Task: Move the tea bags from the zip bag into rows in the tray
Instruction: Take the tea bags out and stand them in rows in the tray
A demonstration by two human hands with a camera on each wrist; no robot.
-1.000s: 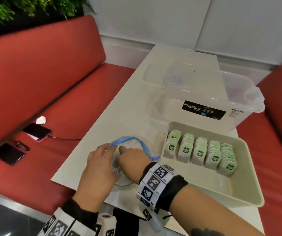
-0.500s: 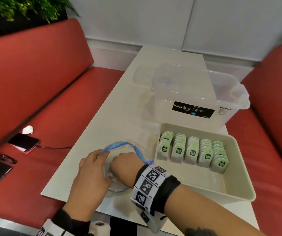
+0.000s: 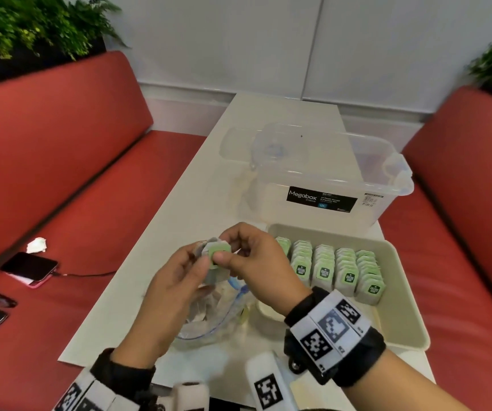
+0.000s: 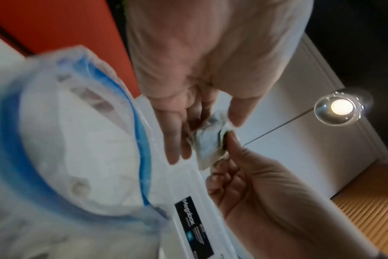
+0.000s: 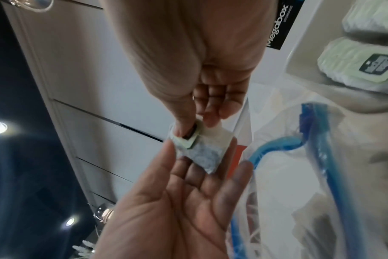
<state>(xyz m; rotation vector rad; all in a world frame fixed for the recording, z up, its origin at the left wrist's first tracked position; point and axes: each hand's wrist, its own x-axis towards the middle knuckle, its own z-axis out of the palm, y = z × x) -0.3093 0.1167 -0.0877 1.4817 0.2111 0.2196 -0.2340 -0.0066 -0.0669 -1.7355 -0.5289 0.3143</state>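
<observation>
A: In the head view, what holds the white paper tea bag with the green square tag point(image 3: 216, 260)?

B: The right hand point(image 3: 249, 256) pinches its tag between thumb and forefinger, above the clear plastic zip bag with the blue seal point(image 3: 215, 315). The left hand point(image 3: 173, 280) cups beneath, fingers relaxed. Five rows of tea bags point(image 3: 332, 269) stand in the pale green plastic tray point(image 3: 399, 295), just beside the clear plastic Megabox storage box point(image 3: 321, 179).

A: And the left wrist view?

B: The tea bag point(image 4: 209, 142) sits between both hands; the left hand's fingers point(image 4: 177, 136) lie straight behind it.

A: The right wrist view?

B: The right thumb presses the tag; the tea bag point(image 5: 202, 149) hangs over the left hand's open palm point(image 5: 188, 201), the zip bag point(image 5: 310, 157) to one side.
</observation>
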